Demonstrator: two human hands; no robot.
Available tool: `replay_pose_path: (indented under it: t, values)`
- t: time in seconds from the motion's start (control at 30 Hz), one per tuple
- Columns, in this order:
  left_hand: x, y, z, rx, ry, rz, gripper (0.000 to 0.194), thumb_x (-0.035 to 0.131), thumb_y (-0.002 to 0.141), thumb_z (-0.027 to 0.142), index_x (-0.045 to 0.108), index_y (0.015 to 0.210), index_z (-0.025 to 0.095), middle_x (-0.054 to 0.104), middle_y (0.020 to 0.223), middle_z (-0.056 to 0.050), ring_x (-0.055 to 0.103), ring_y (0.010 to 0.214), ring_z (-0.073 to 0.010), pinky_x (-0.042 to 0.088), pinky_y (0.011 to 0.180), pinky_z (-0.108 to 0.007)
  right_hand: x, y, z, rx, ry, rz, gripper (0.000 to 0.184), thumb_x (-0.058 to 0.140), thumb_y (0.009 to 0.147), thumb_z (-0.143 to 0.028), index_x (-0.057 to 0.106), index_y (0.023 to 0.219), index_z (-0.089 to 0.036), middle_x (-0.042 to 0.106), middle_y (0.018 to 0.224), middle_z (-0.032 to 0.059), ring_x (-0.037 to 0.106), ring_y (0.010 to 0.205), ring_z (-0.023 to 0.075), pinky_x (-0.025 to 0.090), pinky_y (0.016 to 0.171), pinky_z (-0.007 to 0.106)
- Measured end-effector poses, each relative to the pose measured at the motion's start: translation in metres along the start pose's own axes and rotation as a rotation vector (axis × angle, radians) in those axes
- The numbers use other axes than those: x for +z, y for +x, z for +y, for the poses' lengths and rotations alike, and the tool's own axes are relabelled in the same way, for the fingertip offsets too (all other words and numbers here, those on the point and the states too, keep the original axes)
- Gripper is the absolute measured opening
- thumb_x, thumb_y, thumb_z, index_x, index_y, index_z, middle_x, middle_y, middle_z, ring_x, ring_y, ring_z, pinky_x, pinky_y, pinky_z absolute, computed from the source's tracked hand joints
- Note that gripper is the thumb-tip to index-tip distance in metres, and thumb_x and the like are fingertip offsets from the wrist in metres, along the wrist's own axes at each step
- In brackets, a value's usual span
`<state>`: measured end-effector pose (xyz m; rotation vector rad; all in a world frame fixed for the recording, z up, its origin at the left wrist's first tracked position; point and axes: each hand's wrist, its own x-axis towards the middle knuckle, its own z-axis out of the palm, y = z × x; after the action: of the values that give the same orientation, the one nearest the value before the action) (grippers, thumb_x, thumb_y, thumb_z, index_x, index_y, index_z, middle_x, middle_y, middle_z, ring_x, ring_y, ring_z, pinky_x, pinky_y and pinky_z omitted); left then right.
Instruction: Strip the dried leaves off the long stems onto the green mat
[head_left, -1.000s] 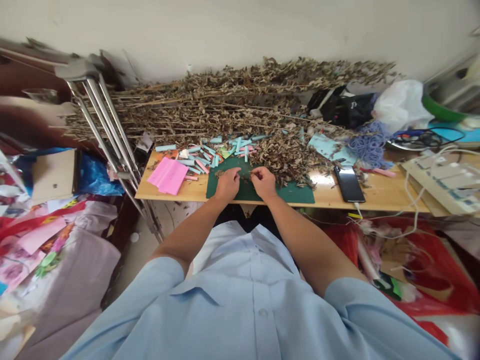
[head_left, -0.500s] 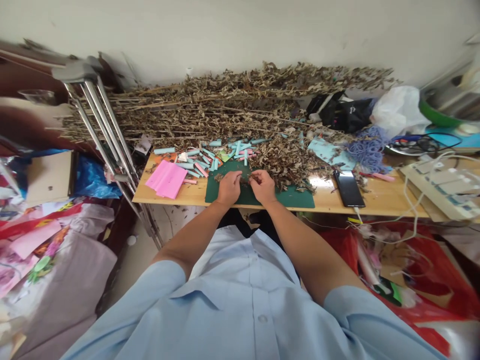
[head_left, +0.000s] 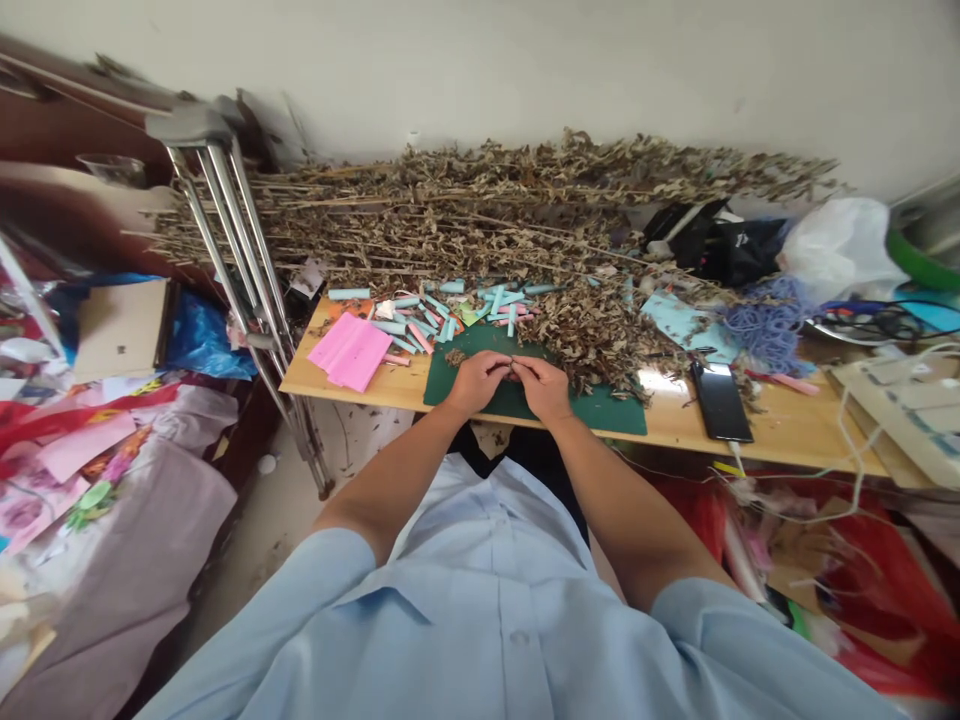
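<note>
1. Looking down, we see a light blue shirt (head_left: 487, 630) and two bare arms (head_left: 397, 480) reaching out to a wooden table (head_left: 787, 430).
2. The left hand (head_left: 476, 383) and the right hand (head_left: 541, 388) have just come closer, and now they almost meet above a green mat (head_left: 611, 418).
3. Both hands are closed in a narrow pinch. Their fingertips (head_left: 504, 368) press on a small brown bit (head_left: 514, 368) right between them, in the middle of the mat. It is too small for us to see well.
4. A loose piece of dry leaf (head_left: 454, 356) lies on the mat, just left of the left hand.
5. On the left of the table, we see pink paper (head_left: 350, 352). Past the mat lie many pale blue paper strips (head_left: 420, 320).
6. On the right, we see a pile of dry leaves (head_left: 600, 340), a black phone (head_left: 720, 400) and purple-blue yarn (head_left: 769, 322).
7. Farthest away, long dry leafy branches (head_left: 480, 190) lie against a white wall (head_left: 525, 70), and a metal crutch (head_left: 225, 230) stands on the left.
</note>
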<state>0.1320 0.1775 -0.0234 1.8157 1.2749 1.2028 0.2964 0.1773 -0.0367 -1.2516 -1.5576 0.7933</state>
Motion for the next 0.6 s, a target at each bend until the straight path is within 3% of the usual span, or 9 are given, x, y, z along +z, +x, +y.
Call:
replay_pose_path:
  t: [0.23,0.6]
  values:
    - [0.0017,-0.0024,-0.0032,-0.060,-0.009,0.052,0.014,0.062,0.088,0.015,0.074,0.095,0.018,0.071,0.086,-0.005,0.066,0.082,-0.0152,0.053,0.079,-0.029,-0.0014,-0.0013,-0.0060,-0.135,-0.055,-0.086,0.026,0.061,0.089,-0.035,0.074,0.110,-0.028,0.073,0.104,0.0050,0.068,0.096,0.0223,0.055,0.093,0.041]
    - [0.0034,-0.0043,-0.0080,-0.119,-0.048,0.016,0.013,0.062,0.087,0.017,0.072,0.094,0.018,0.071,0.082,-0.002,0.066,0.074,-0.0131,0.054,0.072,-0.027,0.0007,-0.0044,-0.0058,-0.186,-0.086,0.029,0.019,0.057,0.092,-0.031,0.074,0.100,-0.028,0.073,0.099,0.0059,0.068,0.094,0.0224,0.055,0.091,0.043]
